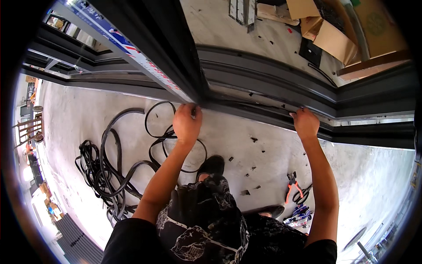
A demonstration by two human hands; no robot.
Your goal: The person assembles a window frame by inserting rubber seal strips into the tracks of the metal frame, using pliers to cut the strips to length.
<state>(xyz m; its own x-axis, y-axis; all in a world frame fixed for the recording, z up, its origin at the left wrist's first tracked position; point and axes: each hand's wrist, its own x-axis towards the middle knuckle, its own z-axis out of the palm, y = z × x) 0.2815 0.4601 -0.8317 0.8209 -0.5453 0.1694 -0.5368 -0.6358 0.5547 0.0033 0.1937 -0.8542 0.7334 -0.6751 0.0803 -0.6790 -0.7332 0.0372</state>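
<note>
A large dark grey metal window frame (268, 77) stretches across in front of me. My left hand (187, 125) is at its lower rail, by the corner where an upright profile meets it. The fingers are curled closed, with a small dark piece showing between them that I cannot make out. Farther right along the same rail, my right hand (306, 123) has its thumb and fingers pinched at the edge. A thin black rubber strip (259, 104) lies along the rail's groove between my hands and runs toward the right one; its end is hidden.
Coils of black rubber strip (125, 176) lie on the concrete floor at left. Orange-handled pliers (291, 187) and black-handled scissors (302, 193) lie by my right forearm. Small black scraps (253, 139) dot the floor. Beyond the frame stands an open cardboard box (334, 42).
</note>
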